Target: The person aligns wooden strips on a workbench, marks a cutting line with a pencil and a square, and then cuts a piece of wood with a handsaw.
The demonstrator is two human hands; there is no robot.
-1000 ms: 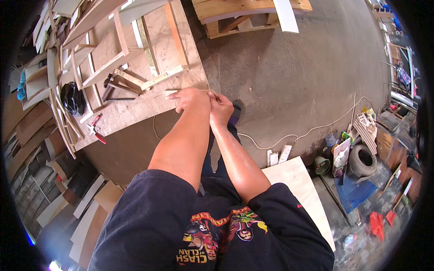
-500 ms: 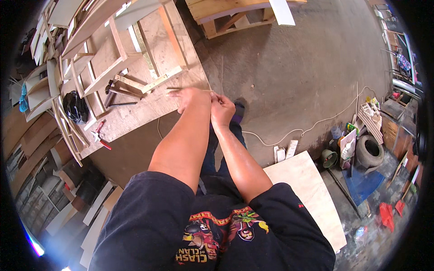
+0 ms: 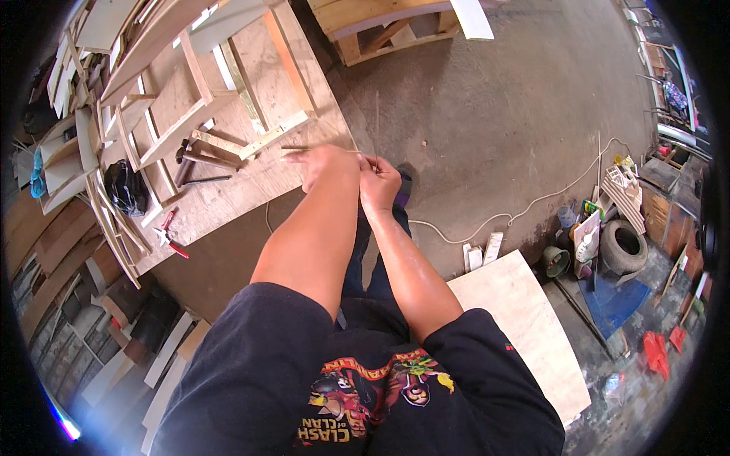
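Observation:
Both my hands are close together above the right edge of the wooden worktable (image 3: 333, 114). My left hand (image 3: 325, 163) is closed round a thin stick (image 3: 293, 147), whose dark end pokes out to the left. Most of its fingers are hidden behind the hand and forearm. Just to the right, my right hand (image 3: 380, 182) is in a pinch at the stick's pale, thin other end. A fine upright strand (image 3: 376, 125) rises from its fingertips; I cannot tell whether it is wire or wood.
On the worktable stand a wooden frame (image 3: 179, 125), a hammer (image 3: 182, 156) and red-handled pliers (image 3: 169, 232). A pale cable (image 3: 525, 209) crosses the floor. At the right lie a plywood sheet (image 3: 525, 319), a tyre (image 3: 623, 251) and a blue sheet (image 3: 616, 304). A pallet-like wooden stand (image 3: 380, 23) is ahead.
My hands shift very slightly to the right, still together with the thin stick. The view turns a little; the things on the table stay in place.

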